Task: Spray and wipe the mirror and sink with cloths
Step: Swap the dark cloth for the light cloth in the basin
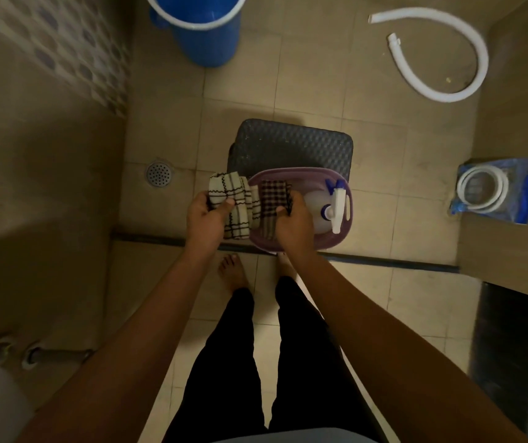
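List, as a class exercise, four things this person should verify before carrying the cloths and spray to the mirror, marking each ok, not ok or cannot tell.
1. Left hand grips the light checked cloth: ok.
2. Right hand has the dark checked cloth firmly: cannot tell; its fingers only pinch an edge.
3. Spray bottle picked up: not ok; it lies in the purple basket.
4. Bottle holds liquid: cannot tell.

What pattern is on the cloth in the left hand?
Cream cloth with dark grid lines and wavy stripes, gripped by the left hand; head view.
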A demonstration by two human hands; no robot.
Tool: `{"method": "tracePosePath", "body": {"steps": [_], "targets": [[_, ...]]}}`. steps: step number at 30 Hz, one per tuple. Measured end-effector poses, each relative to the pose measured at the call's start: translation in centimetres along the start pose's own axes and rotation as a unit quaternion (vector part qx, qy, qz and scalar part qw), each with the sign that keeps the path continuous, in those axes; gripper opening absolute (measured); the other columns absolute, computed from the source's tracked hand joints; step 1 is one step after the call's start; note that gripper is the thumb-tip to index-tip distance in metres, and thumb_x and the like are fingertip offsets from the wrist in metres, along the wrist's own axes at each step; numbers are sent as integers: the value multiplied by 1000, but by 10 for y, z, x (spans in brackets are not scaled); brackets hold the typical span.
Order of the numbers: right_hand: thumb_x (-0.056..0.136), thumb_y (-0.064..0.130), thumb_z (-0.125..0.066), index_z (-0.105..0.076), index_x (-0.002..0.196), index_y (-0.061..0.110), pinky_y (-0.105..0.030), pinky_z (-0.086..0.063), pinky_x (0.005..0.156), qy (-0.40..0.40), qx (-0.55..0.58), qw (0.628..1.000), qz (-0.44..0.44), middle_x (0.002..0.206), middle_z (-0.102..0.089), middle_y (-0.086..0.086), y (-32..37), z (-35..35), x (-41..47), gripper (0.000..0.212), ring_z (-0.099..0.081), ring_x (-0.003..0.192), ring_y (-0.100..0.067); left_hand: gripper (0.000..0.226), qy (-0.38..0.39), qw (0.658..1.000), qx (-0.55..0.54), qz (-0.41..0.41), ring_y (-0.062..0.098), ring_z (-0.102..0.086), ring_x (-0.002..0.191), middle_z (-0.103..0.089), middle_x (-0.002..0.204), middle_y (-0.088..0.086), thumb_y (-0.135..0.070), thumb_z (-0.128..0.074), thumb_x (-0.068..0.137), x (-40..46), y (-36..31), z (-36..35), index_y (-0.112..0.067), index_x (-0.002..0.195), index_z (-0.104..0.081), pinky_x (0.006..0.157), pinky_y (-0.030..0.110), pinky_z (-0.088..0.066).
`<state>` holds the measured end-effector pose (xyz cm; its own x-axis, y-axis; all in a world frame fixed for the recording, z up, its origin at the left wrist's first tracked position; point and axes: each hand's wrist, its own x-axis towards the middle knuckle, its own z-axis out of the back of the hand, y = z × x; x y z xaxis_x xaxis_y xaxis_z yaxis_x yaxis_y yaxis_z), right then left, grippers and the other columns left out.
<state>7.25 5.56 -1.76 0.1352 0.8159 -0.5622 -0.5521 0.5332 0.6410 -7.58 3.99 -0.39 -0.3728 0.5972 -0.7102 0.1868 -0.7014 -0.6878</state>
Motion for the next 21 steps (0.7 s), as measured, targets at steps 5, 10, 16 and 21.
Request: {"method": "tracePosePath", "body": {"steps": [5,10,16,21], "targets": [[98,10,-44,-44,136,9,-35,-45,91,49,10,996,-75,125,-59,-15,-2,-15,20,39,-58,111,-30,29,-1,1000,-5,12,29,-66,110,-68,121,14,-4,-57,95,-2,6,5,-2,125,-60,94,46,-55],[96,12,-47,-50,132,9,-41,-50,96,98,24,988,-114,123,-61,-14,-9,-30,37,37,-59,113,-32,28,5,1000,-19,24,23,-68,101,-68,118,12,-3,-56,96,-3,8,4,-2,124,-58,82,35,-60],[96,13,-50,-54,127,4,-27,-38,80,82,-109,989,-54,119,-62,-16,-15,-26,37,32,-58,108,-31,27,31,999,-13,32,14,-67,91,-68,111,7,-4,-57,95,2,7,3,-5,121,-58,75,29,-59],[93,15,-53,-56,122,11,-33,-50,84,39,-101,994,-2,110,-64,-9,-13,-11,4,30,-62,99,-24,28,40,998,-23,49,18,-68,96,-69,110,5,-5,-56,95,2,7,4,-8,123,-57,78,34,-60]]}}
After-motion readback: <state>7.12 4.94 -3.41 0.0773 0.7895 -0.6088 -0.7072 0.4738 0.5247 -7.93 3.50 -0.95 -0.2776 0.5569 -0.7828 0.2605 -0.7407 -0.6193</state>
